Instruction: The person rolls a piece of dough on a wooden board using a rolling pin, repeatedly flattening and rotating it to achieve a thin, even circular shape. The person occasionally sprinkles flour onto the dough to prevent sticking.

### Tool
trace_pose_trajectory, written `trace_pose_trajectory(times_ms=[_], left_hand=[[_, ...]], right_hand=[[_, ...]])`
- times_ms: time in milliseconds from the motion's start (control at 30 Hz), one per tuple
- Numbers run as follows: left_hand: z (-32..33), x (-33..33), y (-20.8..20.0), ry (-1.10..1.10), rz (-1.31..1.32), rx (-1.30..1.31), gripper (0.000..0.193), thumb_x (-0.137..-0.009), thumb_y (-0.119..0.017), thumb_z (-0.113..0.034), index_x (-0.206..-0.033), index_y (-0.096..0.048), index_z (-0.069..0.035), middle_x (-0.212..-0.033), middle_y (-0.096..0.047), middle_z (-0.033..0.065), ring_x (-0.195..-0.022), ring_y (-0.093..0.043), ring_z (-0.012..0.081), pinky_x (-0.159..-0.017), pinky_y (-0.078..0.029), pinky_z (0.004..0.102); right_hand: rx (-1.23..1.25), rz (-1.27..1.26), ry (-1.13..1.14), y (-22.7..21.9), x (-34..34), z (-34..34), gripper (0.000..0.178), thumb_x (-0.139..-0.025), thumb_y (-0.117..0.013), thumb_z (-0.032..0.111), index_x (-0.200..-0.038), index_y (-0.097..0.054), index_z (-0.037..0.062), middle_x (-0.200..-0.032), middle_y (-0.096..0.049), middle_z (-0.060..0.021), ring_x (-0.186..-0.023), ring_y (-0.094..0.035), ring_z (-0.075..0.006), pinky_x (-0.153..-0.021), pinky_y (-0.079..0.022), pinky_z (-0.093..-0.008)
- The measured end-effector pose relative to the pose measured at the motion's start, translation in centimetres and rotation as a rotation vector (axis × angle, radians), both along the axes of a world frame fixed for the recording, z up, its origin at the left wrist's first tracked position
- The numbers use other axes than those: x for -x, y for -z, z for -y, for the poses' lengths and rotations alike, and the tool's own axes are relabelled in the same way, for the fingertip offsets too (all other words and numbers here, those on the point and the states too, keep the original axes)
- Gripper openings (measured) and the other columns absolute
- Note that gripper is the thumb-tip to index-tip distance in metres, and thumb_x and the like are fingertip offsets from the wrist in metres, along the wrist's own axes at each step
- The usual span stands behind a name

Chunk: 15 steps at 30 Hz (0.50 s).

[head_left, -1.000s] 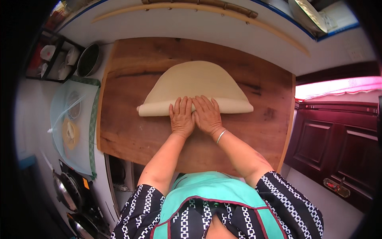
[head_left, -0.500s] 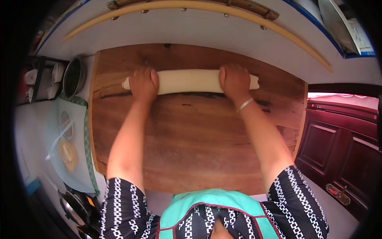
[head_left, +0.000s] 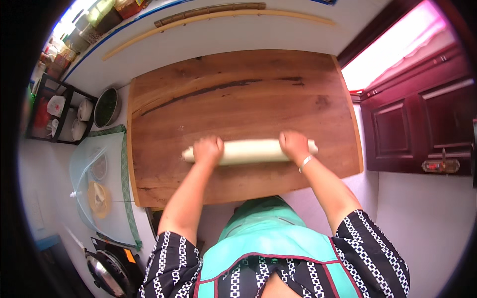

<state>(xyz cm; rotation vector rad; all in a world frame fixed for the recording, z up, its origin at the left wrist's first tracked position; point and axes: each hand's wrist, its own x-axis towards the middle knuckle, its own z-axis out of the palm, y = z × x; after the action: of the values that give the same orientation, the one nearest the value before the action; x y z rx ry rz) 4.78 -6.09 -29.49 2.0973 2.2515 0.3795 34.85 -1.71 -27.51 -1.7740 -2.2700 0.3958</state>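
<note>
A long, pale roll of dough (head_left: 252, 152) lies crosswise on the wooden board (head_left: 233, 109), close to its near edge. My left hand (head_left: 207, 149) is closed over the roll toward its left end. Toward the other end, my right hand (head_left: 294, 144) grips it too, with a silver bracelet on that wrist. The roll's ends stick out past both hands. Whether a rolling pin is inside the dough cannot be seen.
At the left stand a metal pot (head_left: 108, 107) with something dark green in it, a black rack (head_left: 69, 107) and a pale mesh food cover (head_left: 112, 184) over dishes. A lidded pan (head_left: 107, 270) sits at lower left. A dark red door (head_left: 417, 119) is at the right.
Both hands have brought the dough roll from the far part of the board to its near part. The view has shifted, showing more of the door and the shelf jars.
</note>
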Motion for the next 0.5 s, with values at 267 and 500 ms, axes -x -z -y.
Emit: trace_pose_trajectory(times_ms=[267, 500], left_hand=[[7.0, -3.5, -1.7, 0.106, 0.013, 0.097, 0.019, -0.084, -0.052, -0.022, -0.081, -0.066, -0.009, -0.080, -0.065, 0.0127, -0.078, -0.062, 0.0319, -0.069, -0.048, 0.0481], [10.9, -7.1, -1.6, 0.264, -0.066, -0.409, 0.023, -0.084, -0.057, -0.026, -0.102, -0.065, -0.014, -0.095, -0.064, 0.0018, -0.096, -0.059, 0.0250, -0.092, -0.040, 0.0405]], right_hand=[[-0.055, 0.143, -0.021, 2.4, -2.9, 9.4, 0.033, -0.090, -0.046, 0.027, -0.076, -0.067, 0.0067, -0.082, -0.068, -0.0160, -0.081, -0.064, -0.0345, -0.076, -0.049, -0.0507], [-0.616, 0.017, -0.083, -0.2, 1.6, 13.3, 0.021, -0.078, -0.058, 0.023, -0.096, -0.063, 0.0133, -0.089, -0.063, -0.0011, -0.090, -0.059, -0.0217, -0.081, -0.044, -0.0360]])
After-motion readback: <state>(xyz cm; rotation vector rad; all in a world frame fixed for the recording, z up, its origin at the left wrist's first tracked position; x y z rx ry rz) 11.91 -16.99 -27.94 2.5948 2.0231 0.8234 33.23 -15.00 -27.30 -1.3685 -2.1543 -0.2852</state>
